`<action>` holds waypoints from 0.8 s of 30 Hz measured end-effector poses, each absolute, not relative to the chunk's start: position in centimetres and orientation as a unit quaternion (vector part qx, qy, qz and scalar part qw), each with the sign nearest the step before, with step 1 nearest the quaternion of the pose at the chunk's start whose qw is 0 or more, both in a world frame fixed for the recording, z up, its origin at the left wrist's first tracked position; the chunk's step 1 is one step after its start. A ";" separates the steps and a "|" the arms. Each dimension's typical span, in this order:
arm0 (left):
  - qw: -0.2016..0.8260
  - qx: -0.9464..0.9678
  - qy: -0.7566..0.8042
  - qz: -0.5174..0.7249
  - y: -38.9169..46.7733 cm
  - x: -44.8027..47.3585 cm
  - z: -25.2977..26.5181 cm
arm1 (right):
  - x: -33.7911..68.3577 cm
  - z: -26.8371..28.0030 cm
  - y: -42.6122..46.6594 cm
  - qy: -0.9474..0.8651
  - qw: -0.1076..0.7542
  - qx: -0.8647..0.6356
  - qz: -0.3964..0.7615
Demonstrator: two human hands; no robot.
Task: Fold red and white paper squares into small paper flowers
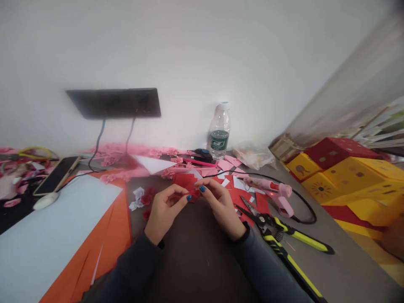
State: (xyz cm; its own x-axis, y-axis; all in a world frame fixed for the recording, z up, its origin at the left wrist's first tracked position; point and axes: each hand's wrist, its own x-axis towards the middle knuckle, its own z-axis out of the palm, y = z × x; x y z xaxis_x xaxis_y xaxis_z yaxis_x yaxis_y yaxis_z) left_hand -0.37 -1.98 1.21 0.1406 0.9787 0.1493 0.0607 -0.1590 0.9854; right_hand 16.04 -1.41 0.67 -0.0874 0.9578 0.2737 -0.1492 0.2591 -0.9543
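Note:
Between my two hands is a small piece of red paper [193, 195], pinched at both ends and partly hidden by the fingers. My left hand [167, 210] grips it between thumb and forefinger from the left. From the right, my right hand [221, 208] pinches the same piece. Behind the fingers lie red paper scraps [183, 180] on the grey table [198, 261]. Beside my left hand sit small red paper flowers [148, 196] and a crumpled white paper piece [136, 198].
Right of my hands are yellow-handled shears [268, 225], blades apart, and a pink glue gun [268, 187] with a black cord. A water bottle [220, 132] stands by the wall. Orange and white sheets [116, 227], a phone [57, 176] and a computer mouse [46, 201] lie left. Yellow boxes [347, 179] stand right.

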 end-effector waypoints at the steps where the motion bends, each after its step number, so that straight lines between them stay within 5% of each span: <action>1: 0.476 0.579 0.445 0.491 -2.0 -0.4 1.2 | 16.1 0.6 -1.4 -0.549 0.571 -0.366 0.488; 13: 0.514 0.551 0.431 0.497 -1.9 -0.2 1.5 | 16.1 0.3 -1.0 -0.546 0.554 -0.350 0.522; 24: 0.497 0.556 0.431 0.508 -1.9 -0.1 1.1 | 15.7 0.2 -1.6 -0.585 0.569 -0.395 0.421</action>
State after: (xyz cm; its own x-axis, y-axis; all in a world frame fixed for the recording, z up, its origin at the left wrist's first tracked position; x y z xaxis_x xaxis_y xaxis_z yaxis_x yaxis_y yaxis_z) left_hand -0.09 -1.90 1.05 0.1118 0.9843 0.1367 -0.0250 -0.1348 0.9906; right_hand 15.71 -1.61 0.16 -0.0404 0.9422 0.3327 -0.0166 0.3323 -0.9430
